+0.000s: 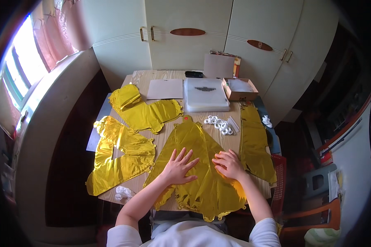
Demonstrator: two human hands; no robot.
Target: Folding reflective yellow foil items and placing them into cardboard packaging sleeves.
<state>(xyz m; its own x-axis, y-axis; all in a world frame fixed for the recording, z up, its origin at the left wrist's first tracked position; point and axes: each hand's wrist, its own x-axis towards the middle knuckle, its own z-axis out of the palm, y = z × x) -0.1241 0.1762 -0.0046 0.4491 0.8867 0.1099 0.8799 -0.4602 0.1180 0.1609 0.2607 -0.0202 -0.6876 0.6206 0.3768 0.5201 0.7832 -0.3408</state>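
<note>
A large flat gold foil balloon (189, 142) lies in front of me, reaching over the table's near edge, with a small red spot near its far tip. My left hand (180, 166) rests on its middle, palm down and fingers spread. On the right part of the same foil lies my right hand (229, 164), its fingers loosely bent and nothing visible in them. More flat gold foil balloons surround it: a crinkled one (111, 177) at the left, another (146, 115) behind that, and a long one (253, 140) at the right.
White rings (220, 124) lie behind the foil. Farther back are a stack of clear plastic bags (206, 99), grey card (165, 89), an open box (239, 89) and a black object (194, 74). Crumpled white pieces (123, 192) sit near the left edge. A red basket (279, 177) stands right.
</note>
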